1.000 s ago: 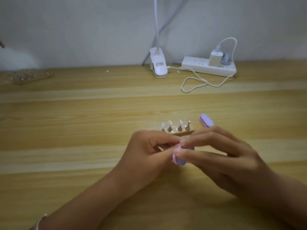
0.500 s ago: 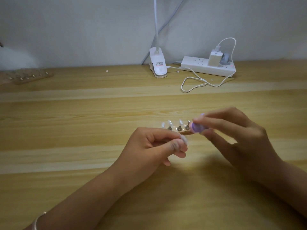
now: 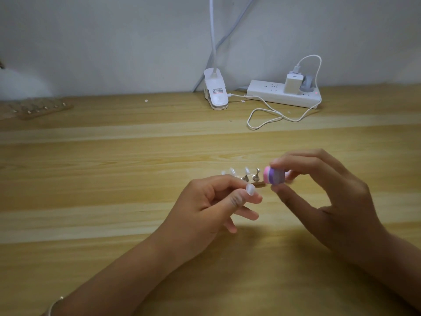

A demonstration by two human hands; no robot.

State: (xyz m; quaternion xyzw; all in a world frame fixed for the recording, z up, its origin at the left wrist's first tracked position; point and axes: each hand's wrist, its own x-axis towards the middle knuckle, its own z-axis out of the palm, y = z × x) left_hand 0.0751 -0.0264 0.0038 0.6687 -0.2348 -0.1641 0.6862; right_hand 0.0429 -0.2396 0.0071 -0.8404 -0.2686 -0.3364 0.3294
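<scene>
L hand (image 3: 211, 201) pinches nail tip (image 3: 250, 189); R hand (image 3: 323, 197) pinches purple file (image 3: 273, 176) just right of it, not touching, file axis near-far.

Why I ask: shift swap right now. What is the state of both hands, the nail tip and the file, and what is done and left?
Left hand: pinches a clear nail tip above the table.
Right hand: grips the purple file end-on, just right of the tip, not touching it.
Wooden holder behind the hands carries more tips on small stands.
Done: one tip is in hand; how far it is filed cannot be seen.
Left, probably: bring file to tip, finish shaping, then do the others.
</scene>
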